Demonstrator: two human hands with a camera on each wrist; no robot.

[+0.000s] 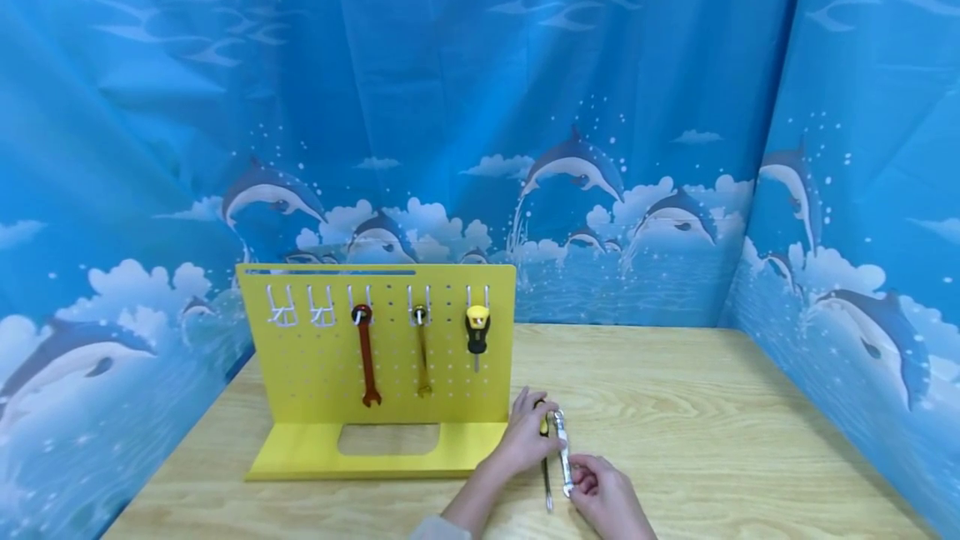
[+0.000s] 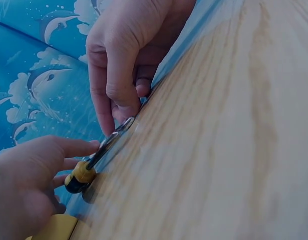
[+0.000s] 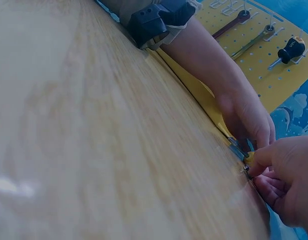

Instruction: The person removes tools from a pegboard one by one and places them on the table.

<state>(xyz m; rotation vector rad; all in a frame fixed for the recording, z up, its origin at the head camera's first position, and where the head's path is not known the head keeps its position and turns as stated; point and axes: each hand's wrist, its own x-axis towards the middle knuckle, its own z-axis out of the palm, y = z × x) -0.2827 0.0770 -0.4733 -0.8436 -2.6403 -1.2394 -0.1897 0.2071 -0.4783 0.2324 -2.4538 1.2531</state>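
Observation:
A silver wrench (image 1: pixel 563 455) and a screwdriver with a yellow-and-black handle (image 2: pixel 80 177) lie side by side on the table, right of the yellow pegboard. My right hand (image 1: pixel 611 497) pinches the wrench's near end between thumb and fingers. Extended over the screwdriver handle, the fingers of my left hand (image 1: pixel 525 438) reach the wrench's far part, thumb and fingertip right at it. The screwdriver's shaft (image 1: pixel 547 477) points toward me. In the right wrist view, my right hand (image 3: pixel 289 175) overlaps the left hand (image 3: pixel 246 117) and hides most of the wrench.
The pegboard (image 1: pixel 315 382) stands on its base at left. From its hooks hang a red wrench (image 1: pixel 367 361), a gold-coloured wrench (image 1: pixel 423 357) and a stubby screwdriver (image 1: pixel 477 332). Two hooks (image 1: pixel 302 311) at its left hold nothing. Dolphin-print curtains (image 1: pixel 637 65) surround the wooden table (image 1: pixel 697 415).

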